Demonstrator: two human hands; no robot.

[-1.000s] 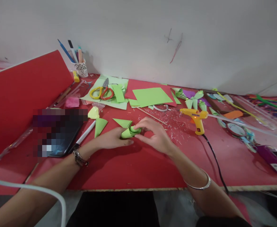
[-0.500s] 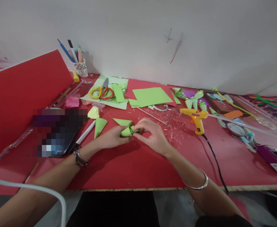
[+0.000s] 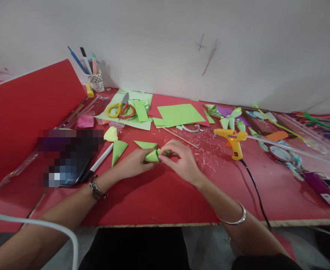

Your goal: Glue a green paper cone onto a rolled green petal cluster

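Note:
Between my two hands is a green paper cone [image 3: 151,155], held just above the red table. My left hand [image 3: 135,163] is closed around its wide left side. With thumb and index finger, my right hand [image 3: 180,159] pinches the cone's right end, where a bit of green paper shows behind the fingers. Part of the cone is hidden by the fingers. Just beyond my left hand lies a pointed green paper piece [image 3: 145,144]. Another green paper cone [image 3: 119,151] rests to the left of it, beside a white marker [image 3: 102,158].
A yellow glue gun [image 3: 231,141] stands at the right, its black cord running to the front edge. Scissors [image 3: 121,110] and green paper sheets [image 3: 179,114] lie at the back. A dark phone [image 3: 79,161] is at the left, near a red board [image 3: 32,112].
My right fingers have shifted slightly on the cone's right end, and a little more green paper shows behind them. My left hand keeps its hold.

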